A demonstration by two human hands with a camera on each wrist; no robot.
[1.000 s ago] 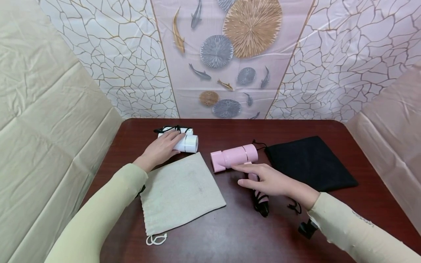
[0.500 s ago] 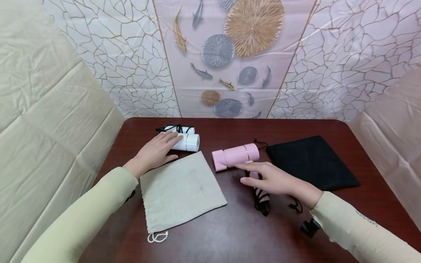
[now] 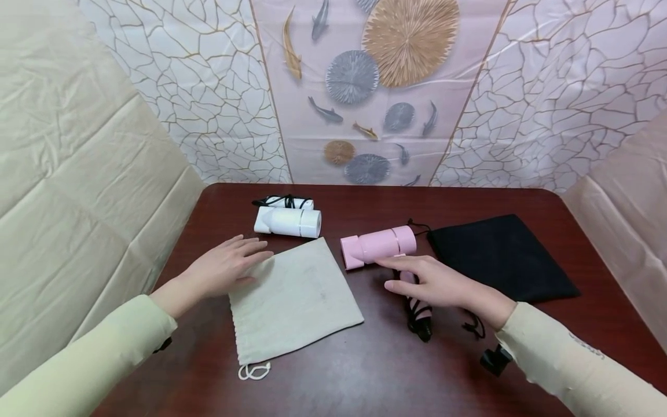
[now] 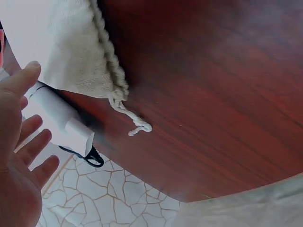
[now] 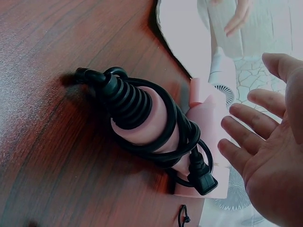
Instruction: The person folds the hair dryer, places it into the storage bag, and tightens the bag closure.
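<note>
My left hand (image 3: 225, 267) is open over the upper left edge of the beige drawstring bag (image 3: 297, 307), holding nothing. Behind it lies a white hair dryer (image 3: 289, 222), its black cord wound on the folded handle; the left wrist view also shows this white hair dryer (image 4: 57, 113) beyond the fingers. On the right, my right hand (image 3: 429, 282) hovers with straight fingers over the handle of a pink hair dryer (image 3: 379, 245), overlapping part of it. In the right wrist view, the pink handle (image 5: 151, 120) has a black cord and plug wrapped round it.
A black drawstring bag (image 3: 502, 260) lies flat at the right, its cord ends near the pink dryer. The dark red table (image 3: 333, 370) has curtained sides and a patterned backdrop (image 3: 365, 127) behind its far edge.
My left hand has come off the white hair dryer and moved back toward me and to the left. The right hand stays almost still over the pink hair dryer.
</note>
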